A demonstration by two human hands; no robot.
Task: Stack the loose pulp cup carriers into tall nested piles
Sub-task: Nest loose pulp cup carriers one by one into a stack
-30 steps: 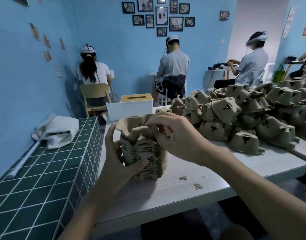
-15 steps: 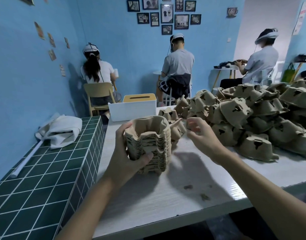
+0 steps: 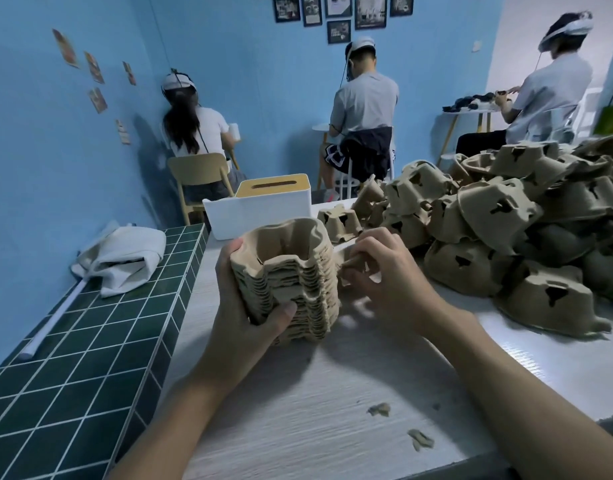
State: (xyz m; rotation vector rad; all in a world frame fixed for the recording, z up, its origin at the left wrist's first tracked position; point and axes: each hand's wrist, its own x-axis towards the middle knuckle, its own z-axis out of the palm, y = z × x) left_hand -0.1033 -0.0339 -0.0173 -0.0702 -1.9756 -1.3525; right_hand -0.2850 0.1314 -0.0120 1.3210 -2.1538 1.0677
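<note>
Progress: one nested stack (image 3: 298,271) stands built on the white surface (image 3: 298,410), many layers deep. By my judgement the job is barely begun, as most of the stock is unstacked.
Left to do: a large heap of loose carriers (image 3: 506,230) covers the right side of the surface, piled at all angles and mostly upside down. A single upturned carrier (image 3: 339,221) sits apart, behind the stack.
Left hand (image 3: 242,320): wrapped round the near side of the stack. The thumb presses the front low down and the fingers curl over the top rim at the far left, steadying the stack upright.
Right hand (image 3: 395,278): fingers curled. It seems to pinch the rim of one loose carrier (image 3: 345,254) just beside the stack's right side. Blur hides the exact grip.
Step in hand: probably bringing that carrier onto the stack.
Material: moulded paper pulp, matt tan-brown, fibrous and rough.
Shape: each carrier has deep cup wells with a wavy rim. Dark cut-out notches show in the undersides of the heap.
Stack texture: the stacked rims form tight, ridged bands down the sides. The top well is open and smooth-walled.
Debris: a few torn pulp scraps (image 3: 379,408) lie on the near surface.
Nearby: a white box with a yellow slotted lid (image 3: 260,206), and a white cloth (image 3: 121,258) on the green tiled surface (image 3: 90,358).
</note>
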